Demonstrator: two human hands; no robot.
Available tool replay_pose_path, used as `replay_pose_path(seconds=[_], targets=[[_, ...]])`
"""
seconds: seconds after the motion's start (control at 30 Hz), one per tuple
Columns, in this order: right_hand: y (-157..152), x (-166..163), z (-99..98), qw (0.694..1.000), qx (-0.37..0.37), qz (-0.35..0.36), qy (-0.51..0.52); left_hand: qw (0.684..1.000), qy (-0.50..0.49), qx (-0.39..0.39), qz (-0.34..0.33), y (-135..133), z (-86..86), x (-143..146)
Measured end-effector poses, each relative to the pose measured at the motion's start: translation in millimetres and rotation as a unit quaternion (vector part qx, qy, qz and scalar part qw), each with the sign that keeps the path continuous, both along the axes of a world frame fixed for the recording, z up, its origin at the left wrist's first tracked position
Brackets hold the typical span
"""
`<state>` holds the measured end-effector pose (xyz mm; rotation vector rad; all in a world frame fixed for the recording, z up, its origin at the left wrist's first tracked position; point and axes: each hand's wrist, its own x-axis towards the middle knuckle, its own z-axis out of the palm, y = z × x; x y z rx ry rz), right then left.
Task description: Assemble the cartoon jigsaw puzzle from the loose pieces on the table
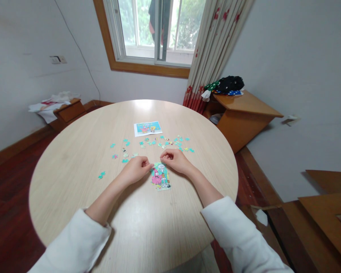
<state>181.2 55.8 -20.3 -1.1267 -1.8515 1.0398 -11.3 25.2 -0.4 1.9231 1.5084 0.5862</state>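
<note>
A partly joined cartoon jigsaw (160,177) lies on the round pale wooden table (74,159) in front of me. My left hand (136,169) rests at its upper left corner with fingers curled in a pinch; what they hold is too small to make out. My right hand (174,159) sits at the jigsaw's top edge, fingers also curled together. Several loose teal pieces (165,143) are scattered just beyond both hands, and one pair (101,175) lies apart to the left. A printed reference picture (147,128) lies farther back.
A wooden side cabinet (244,113) with dark clothes on top stands at the right, beside a flowered curtain (213,49). Another low cabinet (68,110) with papers stands at the left wall. A window is behind the table. Wooden boards lie at the lower right.
</note>
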Motion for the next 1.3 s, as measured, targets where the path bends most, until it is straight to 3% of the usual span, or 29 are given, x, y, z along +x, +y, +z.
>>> replay_pose_path(seconds=[0.2,0.3,0.37,0.43,0.57,0.7,1.0,1.07,1.17,1.3], targets=[[1,1,0.4,1.000,0.000,-0.011,0.004,0.997,-0.075,0.012,0.034,3,1.9,2],[1,1,1.0,1.000,0.003,-0.011,0.004,0.984,-0.156,-0.085,0.034,-2,11.6,5],[2,1,1.0,1.000,0.010,-0.011,0.002,0.954,-0.231,-0.188,0.027,-5,18.0,6],[2,2,0.8,1.000,0.015,-0.013,0.000,0.905,-0.323,-0.275,0.026,-6,21.8,6],[2,2,0.2,1.000,0.014,-0.019,0.003,0.811,-0.438,-0.384,0.058,-5,18.6,7],[2,2,0.9,1.000,0.015,-0.021,0.004,0.783,-0.440,-0.435,0.064,-3,9.2,10],[2,2,1.3,1.000,0.014,-0.024,0.006,0.776,-0.439,-0.446,0.071,-3,10.4,11],[1,2,1.1,1.000,0.011,-0.024,0.008,0.788,-0.441,-0.423,0.079,-2,12.2,8],[2,3,0.5,0.999,0.014,-0.027,0.011,0.846,-0.423,-0.311,0.093,2,14.3,1],[5,6,-1.5,0.999,0.031,-0.045,0.006,0.935,-0.300,-0.143,0.120,5,16.2,-5]])
